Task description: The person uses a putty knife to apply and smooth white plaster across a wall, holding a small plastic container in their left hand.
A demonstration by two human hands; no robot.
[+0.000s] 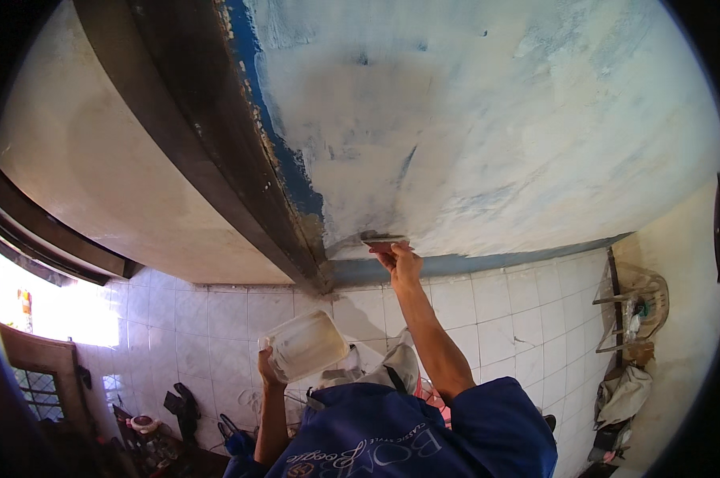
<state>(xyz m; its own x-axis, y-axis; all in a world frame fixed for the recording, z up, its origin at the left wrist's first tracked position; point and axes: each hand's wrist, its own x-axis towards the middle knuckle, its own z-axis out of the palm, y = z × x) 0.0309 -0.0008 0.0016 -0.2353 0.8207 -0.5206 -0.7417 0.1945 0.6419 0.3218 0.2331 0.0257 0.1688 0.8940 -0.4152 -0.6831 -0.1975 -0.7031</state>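
My right hand (404, 261) is closed around a flat reddish putty spreader (385, 244), its edge against the low part of the blue wall (423, 135), near the dark door frame. Whitish filler in uneven strokes coats most of this wall, and blue paint shows along its left and bottom edges. Lower down, in front of my body, my left hand (269, 365) grips the side of a pale rectangular plastic tub (304, 346). The tub is tilted, and whitish smears show on it.
A dark wooden frame (216, 151) borders the coated wall on the left. White tiles (455, 307) cover the floor. A plastic chair (647, 307) and a pale cloth bundle (621, 394) stand at the right. Several dark items and a small round container (143, 424) lie lower left.
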